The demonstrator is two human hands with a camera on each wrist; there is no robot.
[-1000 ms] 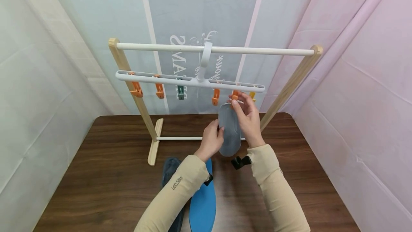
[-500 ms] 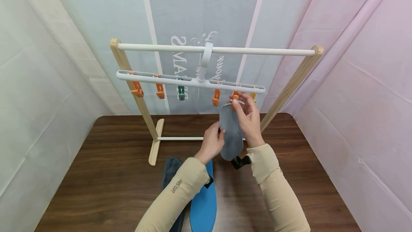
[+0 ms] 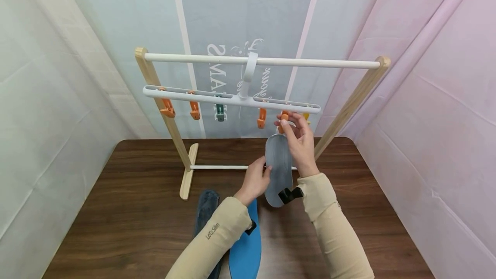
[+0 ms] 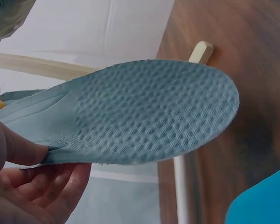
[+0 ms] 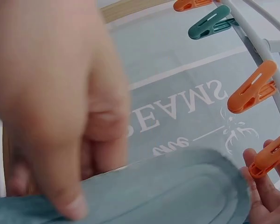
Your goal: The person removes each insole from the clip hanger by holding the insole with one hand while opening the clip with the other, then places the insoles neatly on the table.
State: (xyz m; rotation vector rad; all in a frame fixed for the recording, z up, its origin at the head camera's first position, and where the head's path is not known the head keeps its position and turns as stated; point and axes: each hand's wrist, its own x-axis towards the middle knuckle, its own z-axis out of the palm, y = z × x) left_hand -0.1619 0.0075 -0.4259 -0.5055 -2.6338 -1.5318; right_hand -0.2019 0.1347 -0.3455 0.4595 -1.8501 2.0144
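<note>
My left hand point(image 3: 253, 180) pinches the edge of a grey insole point(image 3: 279, 162) between thumb and fingers. In the left wrist view the insole point(image 4: 154, 112) shows a dimpled surface on its wide forefoot part. Its heel end points up, just below an orange clip point(image 3: 284, 116) hanging from a white clip hanger point(image 3: 193, 96). The thumb and fingers of my right hand point(image 3: 301, 147) pinch that orange clip. In the right wrist view, the heel edge lies beside the clip point(image 5: 273, 154), with the left hand point(image 5: 60, 107) blurred and close to the camera.
The hanger hooks over the white top rod point(image 3: 317, 63) of a wooden rack point(image 3: 352, 106). Other clips, orange, green point(image 3: 220, 112) and yellow, hang along it. A blue insole point(image 3: 246, 249) and a dark fuzzy insole point(image 3: 207, 206) lie on the brown table point(image 3: 128, 210).
The grey insole has moved down with my left hand, its heel end now lower, below the orange clip. My right hand keeps its place on the clip.
</note>
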